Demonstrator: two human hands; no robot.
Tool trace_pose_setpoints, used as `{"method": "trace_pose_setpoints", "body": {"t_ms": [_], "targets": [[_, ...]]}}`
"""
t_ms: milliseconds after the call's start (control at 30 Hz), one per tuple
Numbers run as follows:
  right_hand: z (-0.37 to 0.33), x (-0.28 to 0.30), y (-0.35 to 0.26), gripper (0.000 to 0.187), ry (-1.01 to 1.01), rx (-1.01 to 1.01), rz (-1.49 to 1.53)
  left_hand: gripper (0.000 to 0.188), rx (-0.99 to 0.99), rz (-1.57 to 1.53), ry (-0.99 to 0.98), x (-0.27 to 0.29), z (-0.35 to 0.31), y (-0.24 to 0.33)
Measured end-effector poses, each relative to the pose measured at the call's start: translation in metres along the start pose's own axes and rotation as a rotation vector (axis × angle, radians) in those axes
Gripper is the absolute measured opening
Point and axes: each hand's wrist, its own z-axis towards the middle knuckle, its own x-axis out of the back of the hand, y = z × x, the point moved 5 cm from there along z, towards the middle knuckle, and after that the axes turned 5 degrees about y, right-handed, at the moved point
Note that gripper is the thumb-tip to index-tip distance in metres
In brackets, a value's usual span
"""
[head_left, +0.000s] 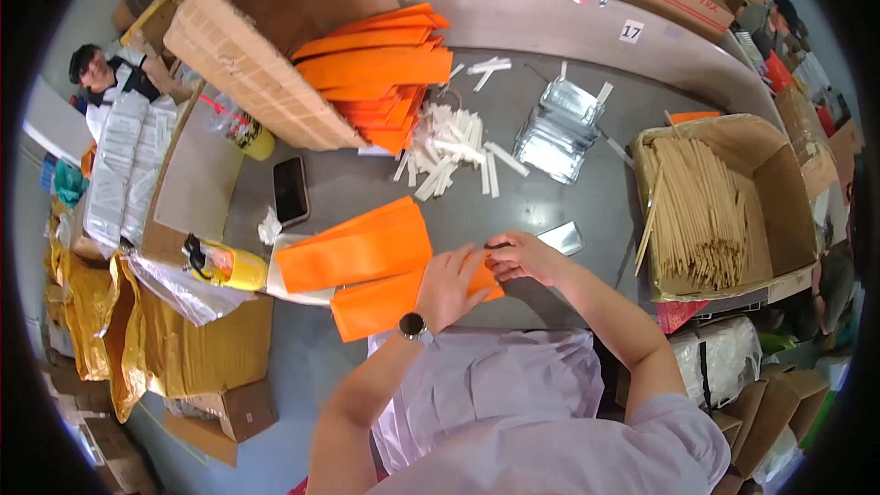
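Observation:
My left hand (447, 291), with a watch on its wrist, lies with fingers stretched over an orange fabric strip (374, 309) at the table's near edge. Touching its fingertips, my right hand (524, 259) is closed in a pinch at the strip's right end. A small dark thing shows at its fingers, too small to name. Another orange strip (356, 243) lies just behind, partly over a white tray-like piece (301, 291). Beside my right hand rests a silvery flat packet (562, 238).
An open carton (266, 73) spills orange strips (376, 69) at the back left. White strips (451, 148) and silvery packets (557, 133) lie mid-table. At right stands a box (775, 211) of thin wooden sticks (701, 211). A phone (291, 190) and yellow bottle (236, 268) are left.

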Motion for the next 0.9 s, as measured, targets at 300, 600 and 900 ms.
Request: {"method": "trace_pose_setpoints", "body": {"t_ms": [300,600,900], "targets": [[-0.015,0.083,-0.006,0.029,0.33,0.144,-0.159,0.047,0.008,0.202,0.071,0.012,-0.005,0.003],[-0.054,-0.042,-0.022,0.034,-0.166,0.673,-0.634,0.032,-0.138,0.163,0.34,0.065,0.036,0.078],[-0.054,0.046,-0.109,0.024,0.579,0.71,0.298,0.03,-0.094,0.064,0.24,0.064,-0.018,0.065]]}}
